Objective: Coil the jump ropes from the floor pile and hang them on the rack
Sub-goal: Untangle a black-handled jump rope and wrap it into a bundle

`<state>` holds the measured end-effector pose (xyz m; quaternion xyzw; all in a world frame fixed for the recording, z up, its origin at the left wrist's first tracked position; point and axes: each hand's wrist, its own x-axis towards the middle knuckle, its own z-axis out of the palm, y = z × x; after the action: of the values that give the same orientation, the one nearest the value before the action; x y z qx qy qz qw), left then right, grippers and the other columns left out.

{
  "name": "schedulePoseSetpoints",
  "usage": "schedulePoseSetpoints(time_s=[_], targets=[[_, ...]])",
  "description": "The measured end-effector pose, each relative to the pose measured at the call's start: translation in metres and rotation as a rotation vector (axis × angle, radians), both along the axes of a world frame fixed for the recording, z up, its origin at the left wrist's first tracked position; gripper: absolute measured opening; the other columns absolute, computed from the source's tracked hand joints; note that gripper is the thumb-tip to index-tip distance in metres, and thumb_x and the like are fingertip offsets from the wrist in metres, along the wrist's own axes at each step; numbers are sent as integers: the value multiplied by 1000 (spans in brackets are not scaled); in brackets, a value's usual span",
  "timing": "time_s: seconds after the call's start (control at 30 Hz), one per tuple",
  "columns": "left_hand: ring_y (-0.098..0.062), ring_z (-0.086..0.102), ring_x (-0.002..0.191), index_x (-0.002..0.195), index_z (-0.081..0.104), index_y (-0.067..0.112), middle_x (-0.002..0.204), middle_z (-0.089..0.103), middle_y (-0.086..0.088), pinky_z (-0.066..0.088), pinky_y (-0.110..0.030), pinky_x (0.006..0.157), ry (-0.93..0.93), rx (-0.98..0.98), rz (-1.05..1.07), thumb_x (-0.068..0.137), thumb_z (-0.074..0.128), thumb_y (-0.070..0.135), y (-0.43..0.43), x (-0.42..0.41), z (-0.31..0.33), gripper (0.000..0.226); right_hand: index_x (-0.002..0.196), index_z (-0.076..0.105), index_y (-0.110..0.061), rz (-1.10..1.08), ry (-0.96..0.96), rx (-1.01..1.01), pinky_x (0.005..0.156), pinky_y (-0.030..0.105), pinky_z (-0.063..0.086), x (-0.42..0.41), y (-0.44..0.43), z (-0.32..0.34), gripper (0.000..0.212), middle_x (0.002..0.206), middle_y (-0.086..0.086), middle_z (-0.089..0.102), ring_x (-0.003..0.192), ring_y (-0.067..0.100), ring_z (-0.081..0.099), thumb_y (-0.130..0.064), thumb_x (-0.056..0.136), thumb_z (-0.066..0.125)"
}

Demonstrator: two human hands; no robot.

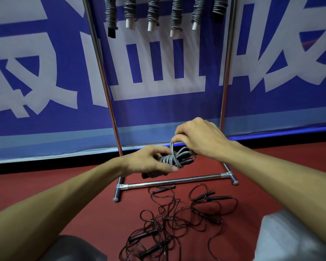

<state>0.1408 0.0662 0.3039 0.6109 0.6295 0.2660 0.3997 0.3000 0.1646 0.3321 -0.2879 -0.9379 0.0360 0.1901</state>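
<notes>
Blue banner [45, 72] with big white characters fills the back. Red floor [73, 194] below it. Chrome rack [169, 180] stands against the banner, with six coiled grey ropes [152, 12] hanging from its top. Floor pile [177, 219] of thin black ropes with black handles, tangled, just in front of the rack's base bar. Both hands are up over that bar. Left hand [149, 162]: fingers wrapped round a half-wound grey rope [175, 157], black handles poking out below. Right hand [199, 138]: fingers pinching a loop of the same cord, just above the bundle.
</notes>
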Motion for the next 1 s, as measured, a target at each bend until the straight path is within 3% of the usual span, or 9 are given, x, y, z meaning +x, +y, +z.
schedulePoseSetpoints(time_s=[0.17, 0.33, 0.43, 0.53, 0.63, 0.77, 0.87, 0.93, 1.0], targets=[[-18, 63, 71, 88, 71, 25, 89, 73, -11, 47, -28, 59, -92, 73, 117, 76, 78, 38, -1, 8, 4, 19, 97, 72, -27, -39, 43, -45, 73, 37, 50, 3, 10, -8, 33, 85, 0, 70, 84, 24, 62, -51, 94, 50], [-16, 62, 66, 93, 70, 16, 78, 72, -4, 49, -22, 58, -164, 128, 164, 88, 68, 15, 1, 5, 6, 6, 87, 70, -28, -93, 42, -122, 60, 32, 39, 6, 21, -13, 30, 71, 1, 63, 75, 25, 56, -45, 97, 48], [-15, 63, 66, 100, 67, 12, 77, 68, -4, 50, -21, 58, -229, 175, 212, 91, 62, 11, 1, 5, 10, 10, 81, 62, -16, -94, 28, -140, 54, 34, 37, 3, 23, -13, 35, 68, 8, 58, 72, 31, 54, -36, 101, 41], [-13, 64, 71, 106, 66, 18, 85, 68, -3, 49, -24, 62, -290, 197, 260, 93, 58, 14, 2, 5, 10, 17, 89, 62, -17, -44, -9, -231, 66, 37, 44, -2, 22, -15, 30, 77, 1, 61, 83, 31, 57, -29, 103, 38], [-11, 66, 84, 120, 63, 39, 105, 72, 3, 50, -24, 70, -421, 226, 304, 93, 56, 17, 5, 5, 9, 36, 130, 57, -18, 20, -46, -382, 91, 34, 47, -4, 20, -15, 34, 115, -2, 67, 114, 24, 58, -24, 105, 35], [-12, 62, 75, 115, 68, 34, 92, 71, 6, 49, -20, 61, -475, 266, 345, 95, 53, 16, 7, 8, 12, 31, 115, 60, -13, 9, -14, -596, 62, 39, 59, -7, 13, -19, 35, 73, -2, 46, 68, 37, 66, -31, 105, 32], [-14, 59, 68, 110, 70, 27, 81, 67, 5, 47, -24, 52, -436, 290, 400, 95, 53, 18, 9, 7, 12, 24, 85, 64, -10, -16, 11, -722, 34, 22, 40, -15, 8, -18, 45, 62, 11, 41, 40, 26, 45, -31, 105, 29], [-14, 58, 67, 108, 71, 28, 80, 68, 6, 47, -26, 52, -415, 286, 418, 96, 54, 19, 10, 7, 12, 22, 83, 64, -7, -6, 17, -817, 36, 15, 23, -15, 7, -14, 47, 54, 6, 32, 35, 15, 27, -28, 104, 29], [-13, 58, 67, 108, 71, 28, 78, 68, 8, 46, -26, 54, -384, 277, 414, 96, 55, 20, 11, 7, 11, 22, 92, 64, -3, 15, 3, -894, 38, 13, 22, -11, 9, -8, 45, 50, 1, 31, 33, 10, 25, -29, 105, 30]])
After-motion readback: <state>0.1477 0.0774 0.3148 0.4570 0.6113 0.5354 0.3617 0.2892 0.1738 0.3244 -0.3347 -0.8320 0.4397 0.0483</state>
